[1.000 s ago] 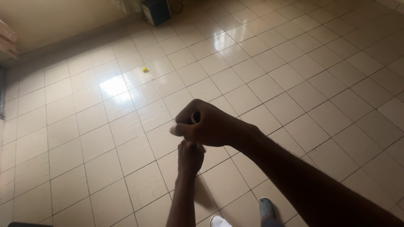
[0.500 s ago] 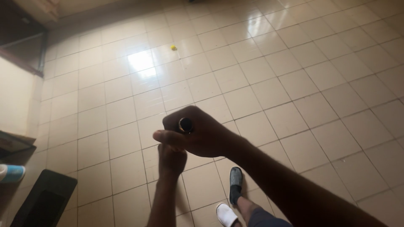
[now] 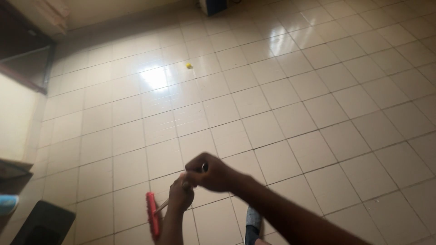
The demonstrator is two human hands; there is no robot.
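Note:
Both my hands grip a long broom handle (image 3: 205, 167). My right hand (image 3: 213, 172) is closed over the top end of the handle. My left hand (image 3: 180, 196) is wrapped around it just below. The handle slants down to a red broom head (image 3: 152, 215) resting on the tiled floor (image 3: 290, 113) at the lower left. A small yellow object (image 3: 189, 66) lies on the tiles farther away, apart from the broom.
My foot in a shoe (image 3: 252, 223) stands on the tiles near the bottom edge. A dark mat (image 3: 43, 223) lies at the lower left. A dark doorway or cabinet (image 3: 22, 59) is at the far left, and a dark box (image 3: 213, 6) at the top.
The view has swung, so the red broom head now shows at the lower left. My hands have stayed stacked on the handle and sit lower in the picture.

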